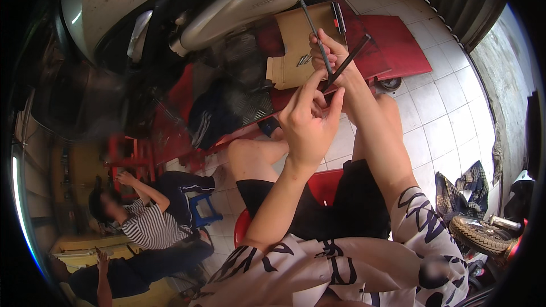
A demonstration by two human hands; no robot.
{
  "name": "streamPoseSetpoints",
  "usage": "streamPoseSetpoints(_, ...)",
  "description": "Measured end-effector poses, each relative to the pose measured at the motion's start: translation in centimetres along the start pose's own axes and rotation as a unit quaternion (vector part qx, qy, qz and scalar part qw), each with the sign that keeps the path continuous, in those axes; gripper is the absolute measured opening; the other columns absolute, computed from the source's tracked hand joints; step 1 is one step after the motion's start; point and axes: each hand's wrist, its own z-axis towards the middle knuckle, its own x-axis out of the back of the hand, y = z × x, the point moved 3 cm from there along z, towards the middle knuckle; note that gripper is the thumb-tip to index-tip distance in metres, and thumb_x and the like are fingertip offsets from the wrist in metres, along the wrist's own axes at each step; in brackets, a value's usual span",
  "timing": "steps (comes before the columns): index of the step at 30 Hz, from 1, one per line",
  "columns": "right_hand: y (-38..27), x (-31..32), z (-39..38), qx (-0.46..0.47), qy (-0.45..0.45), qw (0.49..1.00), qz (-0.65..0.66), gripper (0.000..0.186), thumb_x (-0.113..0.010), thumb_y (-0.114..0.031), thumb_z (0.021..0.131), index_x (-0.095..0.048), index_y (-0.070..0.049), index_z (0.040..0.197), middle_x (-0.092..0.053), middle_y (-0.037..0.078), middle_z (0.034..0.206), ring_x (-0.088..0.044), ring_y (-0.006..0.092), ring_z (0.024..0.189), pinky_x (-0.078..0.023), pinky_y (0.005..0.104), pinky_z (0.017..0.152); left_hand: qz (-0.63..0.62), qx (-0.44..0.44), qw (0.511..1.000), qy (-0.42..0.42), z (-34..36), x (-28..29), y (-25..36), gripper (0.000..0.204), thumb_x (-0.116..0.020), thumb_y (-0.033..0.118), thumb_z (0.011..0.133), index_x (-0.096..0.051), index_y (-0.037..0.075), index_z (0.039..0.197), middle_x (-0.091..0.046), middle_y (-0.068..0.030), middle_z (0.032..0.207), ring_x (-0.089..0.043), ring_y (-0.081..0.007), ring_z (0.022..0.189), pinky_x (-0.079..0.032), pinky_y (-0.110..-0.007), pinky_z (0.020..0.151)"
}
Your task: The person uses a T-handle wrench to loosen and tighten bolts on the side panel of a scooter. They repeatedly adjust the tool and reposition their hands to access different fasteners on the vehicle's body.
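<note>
Below a rounded silver motorcycle cover, a long dark metal T-handle wrench slanted, its far tip at or near the cover's edge. The right hand had its fingers curled about the shaft; the left hand was half open at the crossbar, thumb and forefinger apart, contact impossible to confirm. Any tilt of the shaft risked letting the tip slip and scrape the cover; a careless knock could scatter the small metal pieces on the tan cardboard sheet. The tip's seating was hard to make out, and the pieces were too small to identify.
</note>
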Motion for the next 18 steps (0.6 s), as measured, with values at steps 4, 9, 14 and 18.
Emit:
streamPoseSetpoints(4, 0.5, -0.6, -0.3, 0.005, 0.013, 1.0, -0.021, 0.03, -0.056, -0.031, 0.097, -0.056, -0.001, 0.092, -0.043, -0.005, 0.061, -0.032, 0.0006, 0.044, -0.029, 0.0157, 0.039, -0.087, 0.052, 0.994, -0.04, 0.6, -1.0, -1.4, 0.024, -0.068, 0.007, 0.086, -0.059, 0.0, 0.107, -0.062, -0.0068, 0.062, -0.06, -0.0106, 0.049, -0.043, -0.023, 0.045)
streamPoseSetpoints(9, 0.5, -1.4, -0.8, 0.0, -0.027, 0.998, 0.048, 0.027, -0.051, -0.026, 0.098, -0.052, 0.0, 0.102, -0.045, 0.0, 0.072, -0.037, 0.0057, 0.053, -0.035, 0.0201, 0.042, -0.354, 0.182, 0.915, -0.07, -0.1, -3.5, -2.0, 0.025, -0.059, 0.009, 0.094, -0.045, 0.002, 0.112, -0.065, -0.0091, 0.075, -0.069, -0.0169, 0.062, -0.05, -0.021, 0.051)
streamPoseSetpoints(14, 1.5, -2.6, -0.8, 0.059, -0.016, 0.997, 0.043, 0.016, -0.054, -0.018, 0.096, -0.047, -0.004, 0.095, -0.042, 0.0, 0.072, -0.038, 0.0053, 0.055, -0.035, 0.0182, 0.041, -0.529, 0.311, 0.781, -0.117, 0.4, -2.5, -2.6, 0.021, -0.061, 0.014, 0.094, -0.049, 0.005, 0.108, -0.065, -0.0077, 0.083, -0.069, -0.0155, 0.071, -0.049, -0.02, 0.052)
streamPoseSetpoints(18, 0.7, -0.9, -0.1, 0.039, -0.087, 0.988, 0.12, 0.019, -0.047, -0.017, 0.101, -0.043, -0.003, 0.089, -0.042, 0.002, 0.067, -0.037, 0.0053, 0.046, -0.032, 0.0174, 0.035, -0.456, 0.293, 0.84, 0.038, 0.3, 0.5, -4.6, 0.027, -0.068, 0.015, 0.089, -0.053, 0.004, 0.108, -0.063, -0.003, 0.083, -0.062, -0.0081, 0.066, -0.044, -0.018, 0.051)
